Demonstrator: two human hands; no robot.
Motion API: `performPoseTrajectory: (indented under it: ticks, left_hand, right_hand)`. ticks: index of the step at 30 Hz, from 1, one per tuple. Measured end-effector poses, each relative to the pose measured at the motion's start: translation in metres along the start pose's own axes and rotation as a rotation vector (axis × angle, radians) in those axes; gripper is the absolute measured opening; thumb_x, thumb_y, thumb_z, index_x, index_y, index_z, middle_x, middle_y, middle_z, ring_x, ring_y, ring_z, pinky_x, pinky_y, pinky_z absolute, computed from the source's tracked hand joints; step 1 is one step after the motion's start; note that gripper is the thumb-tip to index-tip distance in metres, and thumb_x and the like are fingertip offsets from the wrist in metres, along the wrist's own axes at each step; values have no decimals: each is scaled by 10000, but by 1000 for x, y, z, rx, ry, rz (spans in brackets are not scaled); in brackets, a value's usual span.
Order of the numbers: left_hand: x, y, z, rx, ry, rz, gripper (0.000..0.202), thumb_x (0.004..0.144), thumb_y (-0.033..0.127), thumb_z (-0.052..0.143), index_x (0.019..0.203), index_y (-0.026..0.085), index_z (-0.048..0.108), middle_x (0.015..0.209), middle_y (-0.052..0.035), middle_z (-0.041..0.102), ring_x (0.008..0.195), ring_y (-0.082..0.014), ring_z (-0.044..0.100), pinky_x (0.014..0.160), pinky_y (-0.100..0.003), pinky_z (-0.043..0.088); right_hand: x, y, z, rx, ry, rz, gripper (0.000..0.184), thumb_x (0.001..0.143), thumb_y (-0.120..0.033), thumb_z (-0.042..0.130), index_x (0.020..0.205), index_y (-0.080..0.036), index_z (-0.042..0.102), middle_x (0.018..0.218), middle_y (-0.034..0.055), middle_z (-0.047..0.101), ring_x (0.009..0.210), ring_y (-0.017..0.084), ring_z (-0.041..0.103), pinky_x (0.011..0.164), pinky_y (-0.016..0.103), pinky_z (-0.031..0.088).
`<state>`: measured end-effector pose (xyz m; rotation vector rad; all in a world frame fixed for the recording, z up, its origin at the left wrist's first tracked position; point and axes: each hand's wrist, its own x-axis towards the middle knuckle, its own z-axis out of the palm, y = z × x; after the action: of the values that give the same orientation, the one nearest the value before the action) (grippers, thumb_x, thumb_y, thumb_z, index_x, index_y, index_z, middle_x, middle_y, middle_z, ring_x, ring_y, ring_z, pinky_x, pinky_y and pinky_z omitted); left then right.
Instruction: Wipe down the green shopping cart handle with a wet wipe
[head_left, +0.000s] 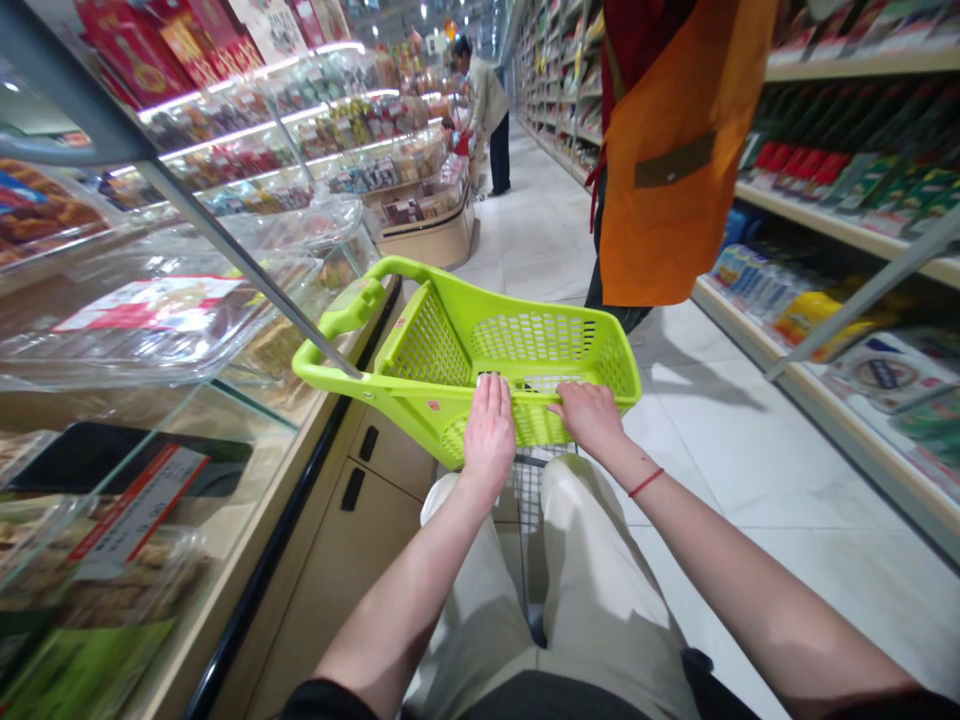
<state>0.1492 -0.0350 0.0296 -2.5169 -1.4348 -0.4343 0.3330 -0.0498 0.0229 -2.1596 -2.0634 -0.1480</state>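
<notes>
A lime green plastic shopping basket sits in front of me at waist height, tilted, with its looped handle off to the left. My left hand lies flat on the near rim with fingers stretched forward. My right hand curls over the same rim, just to the right; a red string is round that wrist. Nothing shows inside the basket.
A glass display counter with packed foods runs along my left. Stocked shelves line the right. A person in an orange apron stands close ahead on the right. Another person stands far down the tiled aisle.
</notes>
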Motion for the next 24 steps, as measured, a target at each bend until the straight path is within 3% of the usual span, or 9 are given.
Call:
performPoseTrajectory:
  ticks: [4,8,13,17,20,24]
  left_hand:
    - [4,42,11,-55,-8,109,570,904,32,357,1474,0,348,1556,-212,365,1496,-269,217,1213,-431,313]
    - [4,57,15,-85,30,218,569,909,46,371,1476,-4,338,1560,-216,352,1494,-274,215,1214,-430,312]
    - [0,34,9,-17,7,233,573,918,54,360,1487,6,322,1572,-197,342,1494,-262,216,1223,-407,295]
    - [-4,-4,-3,5,12,152,622,902,22,347,1519,61,280,1580,-172,338,1501,-245,187,1224,-425,290]
    - [-7,-27,-10,7,18,85,629,890,-2,333,1514,73,298,1577,-173,343,1499,-244,191,1224,-431,288]
    - [-7,-22,-9,-15,21,5,617,886,-14,319,1499,50,318,1576,-187,337,1501,-251,173,1221,-428,294]
  right_hand:
    - [-1,-2,-2,16,8,4,230,977,-334,502,1053,-157,628,1054,125,716,988,261,637,822,358,380]
    - [-1,-2,-4,31,1,19,250,1002,-238,403,1046,-157,636,1030,121,724,968,244,649,825,350,377]
    - [-3,5,-2,28,-4,-45,276,958,-356,535,1135,-162,620,1092,126,714,1015,265,638,892,372,379]
    - [-10,19,4,21,74,-52,319,940,-319,572,1228,-181,583,1141,123,706,1061,271,614,1034,455,295]
    - [-16,30,10,8,126,-32,324,932,-293,582,1235,-179,575,1172,111,694,1072,273,598,1061,468,264]
    - [-18,36,13,-10,113,5,270,923,-327,598,1136,-162,609,1105,111,695,1033,272,599,943,389,348]
